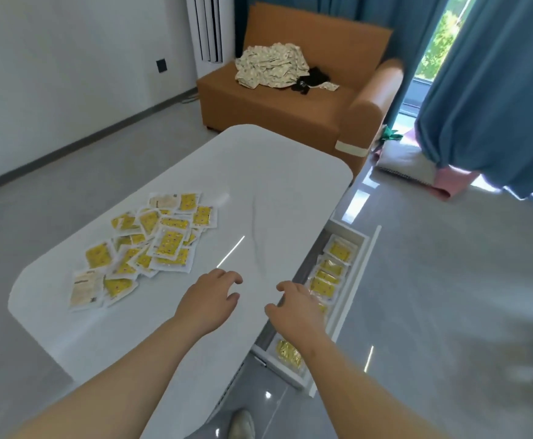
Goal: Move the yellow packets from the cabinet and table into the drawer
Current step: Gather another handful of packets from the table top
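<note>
PROGRESS: I am judging the task partway; stowed packets point(331, 270) are lying in the open drawer point(350, 289) under and beyond my right hand point(293, 307) | LEFT: a pile of yellow packets point(151, 245) is waiting on the table point(274, 185), ahead-left of my left hand point(209, 299) | HANDS: both are hovering relaxed, holding nothing | AXIS: the stowed row is running away from me along the drawer's length; the pile is pointing every way.

I have one view only: a wide-angle camera on the person's head, facing forward and down across the glossy white rounded table point(274, 191). The near tabletop and open white drawer point(355, 286) sit close beneath the lens. The orange upholstered sofa point(277, 103) and teal-blue curtains point(486, 90) lie far off, edges bowed.
</note>
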